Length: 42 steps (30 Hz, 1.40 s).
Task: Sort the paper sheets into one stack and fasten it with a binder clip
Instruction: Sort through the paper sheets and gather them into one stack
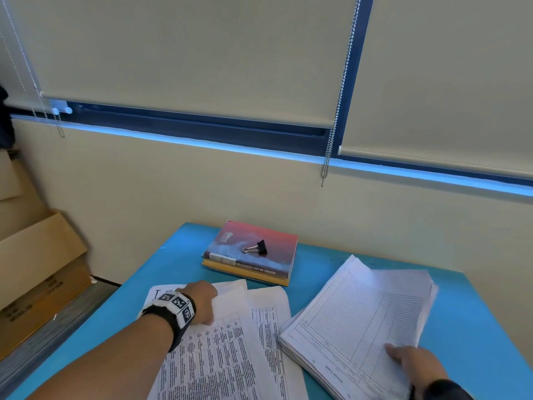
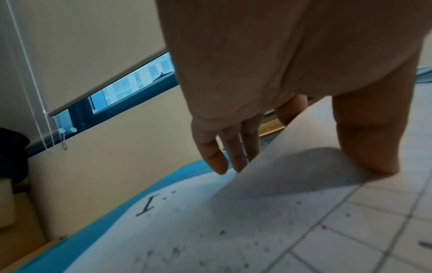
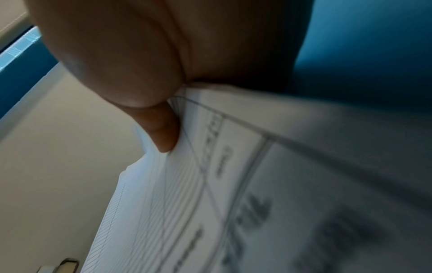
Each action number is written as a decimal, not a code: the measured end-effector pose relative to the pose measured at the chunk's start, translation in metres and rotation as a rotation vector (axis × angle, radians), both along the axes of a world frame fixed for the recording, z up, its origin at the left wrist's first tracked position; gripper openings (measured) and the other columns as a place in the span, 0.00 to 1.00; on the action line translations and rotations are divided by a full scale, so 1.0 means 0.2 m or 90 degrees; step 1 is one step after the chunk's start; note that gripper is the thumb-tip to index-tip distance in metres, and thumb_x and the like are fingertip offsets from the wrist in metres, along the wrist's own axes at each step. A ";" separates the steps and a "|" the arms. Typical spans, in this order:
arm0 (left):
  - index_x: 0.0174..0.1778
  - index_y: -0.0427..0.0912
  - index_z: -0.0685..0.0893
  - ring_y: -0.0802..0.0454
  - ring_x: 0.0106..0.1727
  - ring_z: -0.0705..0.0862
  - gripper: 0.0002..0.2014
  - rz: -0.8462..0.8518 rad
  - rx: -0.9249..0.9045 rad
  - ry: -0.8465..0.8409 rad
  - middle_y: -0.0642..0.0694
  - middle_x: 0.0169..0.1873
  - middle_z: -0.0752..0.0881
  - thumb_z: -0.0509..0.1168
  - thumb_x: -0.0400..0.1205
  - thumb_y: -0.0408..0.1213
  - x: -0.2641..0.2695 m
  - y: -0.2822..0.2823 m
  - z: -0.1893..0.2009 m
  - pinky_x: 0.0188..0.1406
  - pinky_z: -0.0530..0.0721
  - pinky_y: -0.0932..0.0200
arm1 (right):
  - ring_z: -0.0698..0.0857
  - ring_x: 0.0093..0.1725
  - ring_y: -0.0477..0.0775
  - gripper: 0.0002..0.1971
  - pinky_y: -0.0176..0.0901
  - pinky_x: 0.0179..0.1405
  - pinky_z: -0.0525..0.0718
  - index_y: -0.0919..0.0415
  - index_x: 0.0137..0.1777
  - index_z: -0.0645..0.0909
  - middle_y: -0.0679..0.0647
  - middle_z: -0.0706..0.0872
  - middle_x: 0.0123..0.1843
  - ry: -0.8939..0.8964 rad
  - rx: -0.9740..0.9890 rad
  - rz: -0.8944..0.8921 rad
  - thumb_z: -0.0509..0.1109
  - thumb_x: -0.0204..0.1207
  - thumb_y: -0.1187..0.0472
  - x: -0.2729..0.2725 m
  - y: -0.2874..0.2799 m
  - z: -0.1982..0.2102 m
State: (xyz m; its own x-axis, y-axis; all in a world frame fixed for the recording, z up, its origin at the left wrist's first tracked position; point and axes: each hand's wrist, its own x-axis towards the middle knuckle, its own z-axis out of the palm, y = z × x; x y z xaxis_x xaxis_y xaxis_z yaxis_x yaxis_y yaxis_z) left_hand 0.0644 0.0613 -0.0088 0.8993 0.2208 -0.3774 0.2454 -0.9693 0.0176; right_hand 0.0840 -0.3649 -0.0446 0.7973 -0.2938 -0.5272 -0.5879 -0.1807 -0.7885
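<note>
Several loose printed sheets point(image 1: 230, 356) lie spread on the blue table point(image 1: 476, 327) at front centre. My left hand point(image 1: 206, 298) is on their far edge. In the left wrist view its thumb point(image 2: 369, 144) lies on top of one raised sheet point(image 2: 292, 166) and its fingers point(image 2: 217, 157) reach behind that edge, pinching it. To the right, a thick stack of lined forms point(image 1: 360, 307) is gripped at its near corner by my right hand point(image 1: 415, 362), thumb point(image 3: 163, 133) on top. A black binder clip point(image 1: 257, 247) rests on the books.
Two stacked books point(image 1: 277, 241) lie at the table's far edge against the wall. Cardboard boxes point(image 1: 37, 269) stand on the floor to the left. A blind chain point(image 1: 337, 111) hangs above the table's back.
</note>
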 end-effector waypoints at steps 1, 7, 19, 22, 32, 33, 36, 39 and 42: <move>0.52 0.50 0.82 0.45 0.60 0.82 0.16 -0.001 0.004 -0.003 0.48 0.56 0.81 0.74 0.70 0.45 0.01 0.00 0.00 0.59 0.81 0.50 | 0.85 0.46 0.66 0.14 0.57 0.55 0.81 0.76 0.54 0.80 0.62 0.86 0.44 -0.003 -0.002 0.002 0.76 0.74 0.67 0.00 0.00 0.00; 0.73 0.55 0.69 0.45 0.69 0.74 0.41 0.031 -0.010 -0.021 0.50 0.64 0.78 0.79 0.65 0.50 0.05 0.05 -0.01 0.66 0.75 0.46 | 0.87 0.51 0.70 0.13 0.66 0.63 0.81 0.76 0.53 0.81 0.68 0.88 0.52 -0.001 0.017 -0.017 0.76 0.73 0.69 0.00 0.01 -0.01; 0.60 0.53 0.78 0.46 0.65 0.74 0.29 0.004 0.091 -0.068 0.50 0.59 0.79 0.76 0.66 0.59 0.04 0.04 0.06 0.60 0.74 0.47 | 0.85 0.48 0.69 0.11 0.55 0.44 0.83 0.77 0.54 0.79 0.66 0.86 0.46 -0.013 0.036 -0.015 0.73 0.75 0.71 0.00 0.00 -0.01; 0.57 0.52 0.78 0.47 0.58 0.78 0.24 0.005 0.026 -0.084 0.50 0.53 0.77 0.77 0.69 0.53 0.02 0.07 0.10 0.54 0.77 0.52 | 0.86 0.51 0.70 0.14 0.60 0.57 0.83 0.78 0.55 0.80 0.68 0.87 0.50 -0.015 0.025 -0.011 0.74 0.75 0.69 0.00 0.00 -0.01; 0.55 0.52 0.78 0.46 0.61 0.76 0.12 -0.044 0.090 -0.125 0.50 0.57 0.81 0.68 0.77 0.43 -0.11 0.03 0.14 0.59 0.72 0.50 | 0.83 0.44 0.63 0.12 0.54 0.54 0.79 0.75 0.53 0.79 0.61 0.84 0.42 -0.041 -0.019 0.010 0.75 0.74 0.68 -0.03 0.00 0.00; 0.52 0.51 0.79 0.46 0.61 0.77 0.08 -0.054 0.069 -0.121 0.49 0.57 0.82 0.67 0.78 0.41 -0.12 0.03 0.14 0.57 0.72 0.51 | 0.83 0.45 0.64 0.12 0.54 0.55 0.79 0.75 0.53 0.79 0.61 0.85 0.43 -0.046 -0.022 0.010 0.75 0.74 0.67 -0.03 0.00 0.00; 0.53 0.49 0.81 0.46 0.60 0.79 0.07 -0.084 -0.041 -0.095 0.47 0.59 0.82 0.65 0.81 0.43 -0.15 0.02 0.15 0.49 0.70 0.58 | 0.85 0.51 0.67 0.13 0.58 0.62 0.81 0.73 0.53 0.81 0.67 0.85 0.51 -0.050 -0.031 0.003 0.76 0.74 0.66 -0.02 0.01 0.00; 0.49 0.48 0.79 0.48 0.52 0.79 0.06 -0.133 -0.101 -0.048 0.48 0.51 0.80 0.66 0.83 0.45 -0.17 -0.04 0.17 0.47 0.72 0.60 | 0.86 0.51 0.67 0.13 0.61 0.64 0.81 0.73 0.52 0.80 0.67 0.86 0.52 -0.042 -0.019 -0.002 0.77 0.73 0.66 -0.02 0.01 -0.01; 0.49 0.43 0.79 0.47 0.51 0.79 0.08 -0.142 -0.085 -0.034 0.46 0.50 0.80 0.65 0.84 0.45 -0.14 -0.09 0.14 0.48 0.73 0.60 | 0.86 0.48 0.66 0.13 0.60 0.61 0.82 0.74 0.53 0.80 0.66 0.86 0.49 -0.032 -0.015 0.005 0.76 0.73 0.67 -0.01 0.00 -0.02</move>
